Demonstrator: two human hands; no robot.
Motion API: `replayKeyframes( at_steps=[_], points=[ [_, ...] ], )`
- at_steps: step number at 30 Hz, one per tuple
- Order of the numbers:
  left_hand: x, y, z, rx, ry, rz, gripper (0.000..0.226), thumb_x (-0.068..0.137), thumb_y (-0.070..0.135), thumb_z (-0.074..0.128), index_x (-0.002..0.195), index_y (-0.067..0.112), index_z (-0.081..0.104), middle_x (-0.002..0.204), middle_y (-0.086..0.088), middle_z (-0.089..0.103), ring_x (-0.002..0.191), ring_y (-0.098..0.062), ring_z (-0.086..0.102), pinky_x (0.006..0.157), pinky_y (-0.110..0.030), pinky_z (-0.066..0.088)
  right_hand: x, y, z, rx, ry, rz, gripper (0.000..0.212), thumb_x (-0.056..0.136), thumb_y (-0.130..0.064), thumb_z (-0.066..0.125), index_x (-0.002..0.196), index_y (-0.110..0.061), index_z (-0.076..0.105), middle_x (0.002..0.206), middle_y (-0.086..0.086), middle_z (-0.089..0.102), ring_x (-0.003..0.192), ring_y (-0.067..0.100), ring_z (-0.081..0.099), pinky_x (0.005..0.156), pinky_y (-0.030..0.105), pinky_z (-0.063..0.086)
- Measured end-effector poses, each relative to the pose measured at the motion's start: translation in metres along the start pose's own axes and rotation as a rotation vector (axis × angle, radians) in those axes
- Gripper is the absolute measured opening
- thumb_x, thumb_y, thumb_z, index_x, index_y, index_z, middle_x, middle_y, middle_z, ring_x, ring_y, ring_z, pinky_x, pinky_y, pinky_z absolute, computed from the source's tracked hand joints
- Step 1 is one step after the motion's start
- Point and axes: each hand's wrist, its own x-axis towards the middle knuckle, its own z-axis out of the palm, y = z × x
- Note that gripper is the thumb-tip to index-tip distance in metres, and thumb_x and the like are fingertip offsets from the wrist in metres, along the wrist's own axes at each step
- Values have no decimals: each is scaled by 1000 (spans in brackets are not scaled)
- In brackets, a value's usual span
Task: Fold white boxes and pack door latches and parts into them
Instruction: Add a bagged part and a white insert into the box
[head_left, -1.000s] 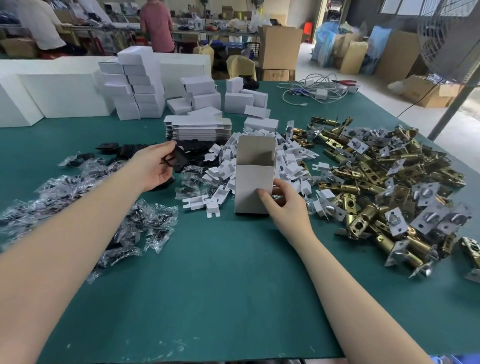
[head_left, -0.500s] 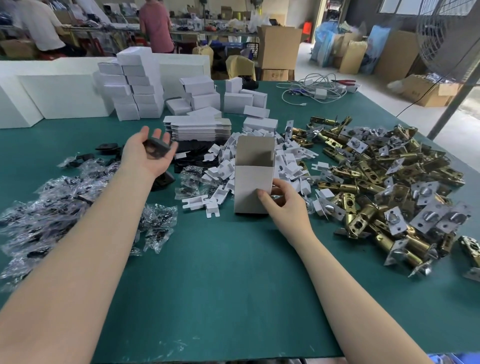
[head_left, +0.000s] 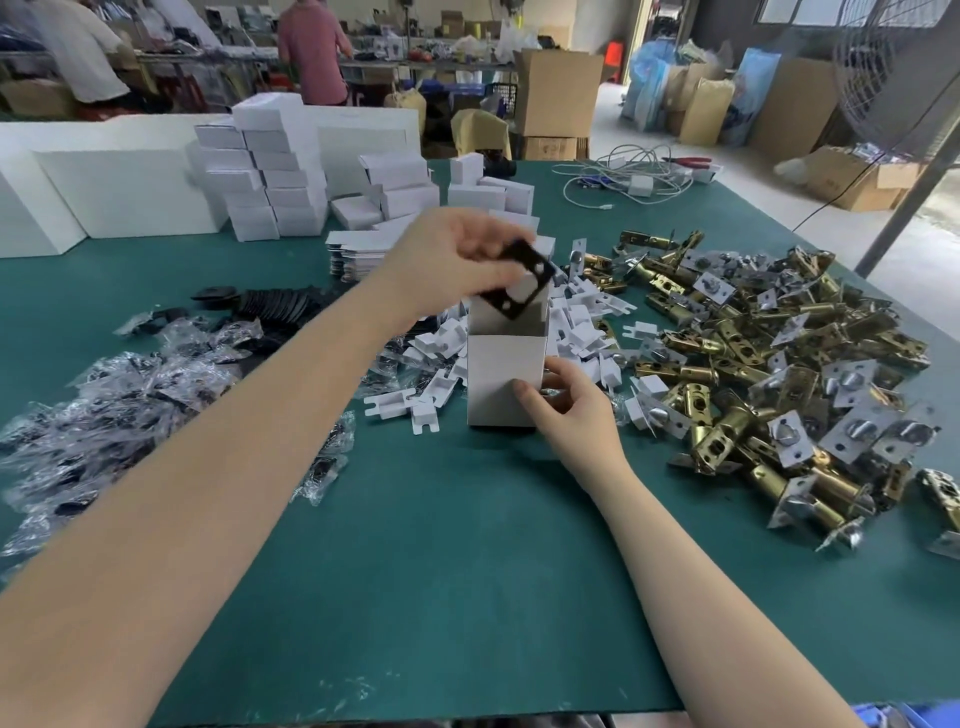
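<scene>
One black plate (head_left: 522, 280) has come off the pile and now hangs tilted right over the open white box (head_left: 506, 379), pinched in the left hand (head_left: 457, 260). The right hand (head_left: 569, 410) steadies the box on the green table (head_left: 467, 545), thumb on its front. Dropping it in looks like the next bit; latches (head_left: 753, 364) wait alongside.

Two hands work here: the left hand (head_left: 457, 254) and the right hand (head_left: 566, 410). One open white box (head_left: 506, 379) stands upright. One black plate (head_left: 524, 280) is above it. Two people (head_left: 311, 47) stand in the background. The brass latches (head_left: 779, 364), white card inserts (head_left: 431, 343) and plastic bags (head_left: 130, 405) lie in heaps too dense to count.
</scene>
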Motion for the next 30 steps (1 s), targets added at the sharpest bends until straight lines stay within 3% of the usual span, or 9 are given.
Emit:
replayKeyframes(
  at_steps=[2, 4, 8, 13, 17, 21, 24, 27, 30],
  points=[
    [0, -1, 4, 224, -79, 47, 34, 80, 6, 78, 111, 20, 73, 93, 15, 73, 87, -2, 69, 87, -17, 53, -1, -1, 0, 7, 0, 3, 40, 87, -39, 70, 124, -28, 61, 97, -8, 66, 72, 3, 57, 71, 19, 47],
    [2, -3, 5, 321, -148, 56, 31, 82, 8, 76, 108, 25, 73, 83, 31, 66, 81, 15, 63, 80, -4, 48, -2, -2, 0, -6, -5, -13, 38, 87, -39, 70, 122, -30, 61, 97, -7, 67, 72, 6, 58, 69, 19, 48],
    [12, -9, 3, 524, -192, 84, 27, 88, 11, 70, 108, 28, 72, 97, 16, 66, 84, 10, 59, 75, -5, 46, -1, -4, 0, -27, 1, -26, 38, 89, -37, 67, 126, -30, 62, 102, -6, 67, 78, 13, 60, 74, 26, 51],
    [27, -17, 1, 505, -271, 18, 28, 92, 13, 66, 115, 28, 70, 101, 20, 62, 85, 12, 56, 73, -1, 40, 0, -4, -1, -10, -19, -33, 36, 93, -36, 61, 129, -36, 60, 104, -11, 67, 63, 1, 52, 67, 20, 46],
    [28, -16, 3, 541, -361, -3, 28, 93, 13, 65, 117, 26, 70, 91, 33, 59, 82, 18, 55, 69, 4, 40, 1, -3, -1, 2, -17, -24, 37, 93, -35, 62, 130, -32, 60, 104, -8, 67, 65, 1, 53, 69, 19, 45],
    [22, -6, 8, 639, -467, 42, 35, 96, 7, 50, 122, 23, 67, 80, 42, 56, 87, 12, 57, 74, -1, 41, 0, -3, -1, 2, -7, -27, 36, 91, -32, 64, 127, -32, 61, 102, -7, 67, 66, -1, 55, 70, 19, 46],
    [15, -2, 11, 689, -498, 33, 34, 98, 10, 44, 122, 23, 64, 94, 26, 55, 85, 11, 54, 68, -2, 38, -2, -3, -1, 10, -16, -31, 36, 90, -32, 66, 126, -32, 62, 100, -9, 66, 68, -1, 55, 70, 16, 48],
    [10, -4, 10, 689, -511, 45, 25, 95, 15, 53, 113, 26, 66, 91, 22, 60, 70, 19, 52, 60, 2, 37, -2, -4, -2, 28, -27, -50, 32, 90, -30, 68, 120, -38, 61, 100, -9, 66, 72, 3, 58, 71, 16, 49],
    [6, -7, 6, 677, -482, 78, 24, 92, 14, 64, 113, 23, 69, 88, 25, 57, 75, 18, 53, 67, 3, 39, -2, -4, -2, 23, -37, -66, 33, 89, -32, 69, 121, -37, 62, 100, -9, 66, 79, 6, 60, 74, 18, 50]
  ],
)
